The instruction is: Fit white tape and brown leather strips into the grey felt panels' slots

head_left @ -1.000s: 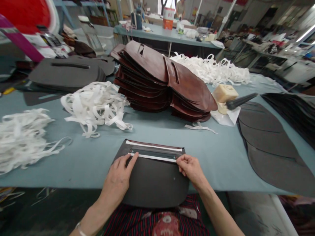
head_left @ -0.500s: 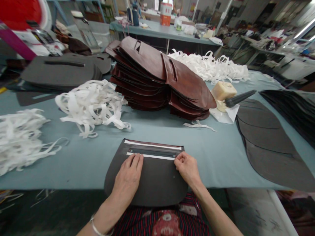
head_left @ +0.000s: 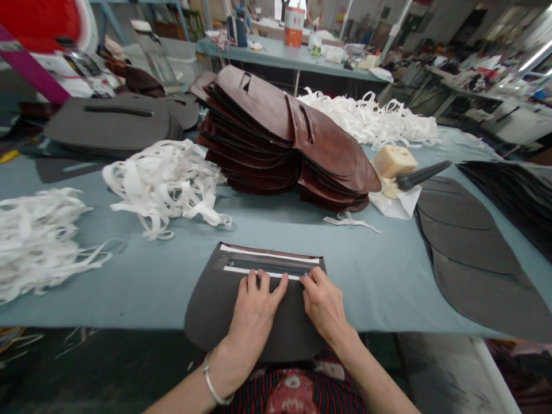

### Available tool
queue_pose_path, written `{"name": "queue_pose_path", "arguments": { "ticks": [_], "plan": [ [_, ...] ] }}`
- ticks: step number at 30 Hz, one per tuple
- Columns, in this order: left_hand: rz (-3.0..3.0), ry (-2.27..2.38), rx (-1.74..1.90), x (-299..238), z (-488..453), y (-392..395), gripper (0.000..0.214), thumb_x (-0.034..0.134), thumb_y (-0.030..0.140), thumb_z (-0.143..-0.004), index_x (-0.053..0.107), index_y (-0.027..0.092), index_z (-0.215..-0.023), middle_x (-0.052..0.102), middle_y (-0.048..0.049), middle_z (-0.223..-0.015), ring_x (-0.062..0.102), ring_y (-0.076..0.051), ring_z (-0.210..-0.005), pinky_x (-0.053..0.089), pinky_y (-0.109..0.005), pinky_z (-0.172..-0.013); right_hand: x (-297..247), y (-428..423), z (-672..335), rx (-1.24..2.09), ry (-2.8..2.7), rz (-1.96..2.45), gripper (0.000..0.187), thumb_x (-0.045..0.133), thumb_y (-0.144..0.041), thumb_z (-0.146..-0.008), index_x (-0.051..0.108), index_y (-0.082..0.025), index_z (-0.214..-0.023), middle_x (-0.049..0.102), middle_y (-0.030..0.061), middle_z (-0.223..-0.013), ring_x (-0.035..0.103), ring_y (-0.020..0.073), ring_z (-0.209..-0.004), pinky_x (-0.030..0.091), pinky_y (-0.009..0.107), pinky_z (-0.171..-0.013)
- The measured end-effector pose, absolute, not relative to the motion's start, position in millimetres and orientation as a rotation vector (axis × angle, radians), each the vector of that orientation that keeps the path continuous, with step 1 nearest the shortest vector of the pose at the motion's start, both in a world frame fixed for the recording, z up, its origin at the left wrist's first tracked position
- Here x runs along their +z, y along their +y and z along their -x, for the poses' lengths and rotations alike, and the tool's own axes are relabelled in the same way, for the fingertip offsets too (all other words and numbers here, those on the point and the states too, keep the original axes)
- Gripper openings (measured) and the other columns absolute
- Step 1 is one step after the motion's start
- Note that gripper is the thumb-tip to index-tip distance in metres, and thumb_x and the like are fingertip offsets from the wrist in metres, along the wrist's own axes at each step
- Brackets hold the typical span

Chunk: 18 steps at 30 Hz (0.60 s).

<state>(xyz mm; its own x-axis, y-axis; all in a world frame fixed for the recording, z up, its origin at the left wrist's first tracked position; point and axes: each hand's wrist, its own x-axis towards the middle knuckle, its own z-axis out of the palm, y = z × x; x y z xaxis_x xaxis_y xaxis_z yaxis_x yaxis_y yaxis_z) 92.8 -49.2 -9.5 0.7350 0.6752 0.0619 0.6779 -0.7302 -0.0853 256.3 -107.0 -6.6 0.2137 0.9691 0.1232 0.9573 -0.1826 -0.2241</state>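
Note:
A dark grey leather panel (head_left: 207, 310) with a rounded bottom lies at the table's front edge, its straight side away from me. Across it run an upper white strip (head_left: 269, 253), a zipper slot (head_left: 276, 267) and a lower white tape strip (head_left: 239, 271). My left hand (head_left: 254, 313) rests on the panel with fingers spread, their tips at the lower strip's middle. At that strip's right end, my right hand (head_left: 323, 302) is closed in a pinch; the fingers partly hide the tape end.
Behind the panel stands a stack of brown leather pieces (head_left: 259, 126). White tape piles lie left (head_left: 168, 184) and far back (head_left: 371, 118). To the right are a yellowish block (head_left: 394, 160), a black-handled tool (head_left: 425, 174) and dark panels (head_left: 470, 241).
My left hand has slid right along the lower strip and its fingers have spread. My right hand stays at the strip's right end, turned slightly inward. The view has shifted a little.

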Motion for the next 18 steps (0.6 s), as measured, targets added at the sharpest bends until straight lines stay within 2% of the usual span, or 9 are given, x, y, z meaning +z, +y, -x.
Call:
{"name": "queue_pose_path", "arguments": {
  "ticks": [3,7,10,12,15,18],
  "plan": [
    [2.842,-1.162,-0.12,-11,-91,-47,0.058,0.046,0.004,-0.082,0.043,0.027,-0.135,0.052,-0.0153,-0.119,0.049,-0.033,-0.112,0.045,-0.052,-0.088,-6,-108,-258,0.022,-1.884,2.171,0.017,0.049,-0.008,-0.081,0.062,-0.019,-0.079,0.055,0.0058,-0.084,0.052,0.0178,-0.084,0.038,0.025,-0.068],
    [2.89,-1.319,-0.338,-8,-76,-30,0.038,0.045,0.007,-0.085,0.056,0.019,-0.12,0.055,-0.0133,-0.113,0.051,-0.027,-0.109,0.044,-0.045,-0.092,-3,-88,-254,0.041,-1.896,2.124,0.015,0.052,-0.006,-0.077,0.059,-0.018,-0.073,0.054,0.0063,-0.083,0.05,0.02,-0.085,0.039,0.029,-0.073],
    [2.632,-1.7,-0.57,-8,-53,-9,0.035,0.048,0.017,-0.087,0.052,0.016,-0.121,0.047,-0.0163,-0.127,0.043,-0.031,-0.121,0.04,-0.048,-0.098,-7,-68,-243,0.093,-1.942,1.903,0.015,0.05,-0.009,-0.083,0.061,-0.018,-0.086,0.056,0.0057,-0.087,0.049,0.0198,-0.087,0.039,0.031,-0.077],
    [2.443,-1.933,-0.633,-11,-35,5,0.046,0.052,0.028,-0.086,0.044,0.012,-0.128,0.043,-0.0204,-0.131,0.042,-0.036,-0.121,0.041,-0.052,-0.093,-13,-58,-236,0.103,-1.965,1.784,0.015,0.049,-0.013,-0.088,0.062,-0.019,-0.094,0.057,0.0058,-0.091,0.049,0.0199,-0.089,0.039,0.033,-0.078],
    [2.542,-2.108,-0.679,-12,-11,23,0.058,0.056,0.036,-0.082,0.038,0.011,-0.131,0.054,-0.017,-0.114,0.053,-0.032,-0.107,0.045,-0.048,-0.087,-21,-53,-232,0.102,-1.957,1.719,0.014,0.048,-0.018,-0.091,0.062,-0.019,-0.095,0.057,0.0062,-0.092,0.048,0.0202,-0.089,0.038,0.034,-0.078],
    [2.759,-2.312,-0.785,3,2,36,0.051,0.057,0.03,-0.081,0.041,0.018,-0.127,0.061,-0.0056,-0.094,0.059,-0.023,-0.09,0.047,-0.038,-0.081,-22,-54,-235,0.118,-1.93,1.694,0.015,0.046,-0.02,-0.093,0.061,-0.018,-0.096,0.057,0.0062,-0.093,0.048,0.0201,-0.09,0.037,0.035,-0.079]
  ]
}}
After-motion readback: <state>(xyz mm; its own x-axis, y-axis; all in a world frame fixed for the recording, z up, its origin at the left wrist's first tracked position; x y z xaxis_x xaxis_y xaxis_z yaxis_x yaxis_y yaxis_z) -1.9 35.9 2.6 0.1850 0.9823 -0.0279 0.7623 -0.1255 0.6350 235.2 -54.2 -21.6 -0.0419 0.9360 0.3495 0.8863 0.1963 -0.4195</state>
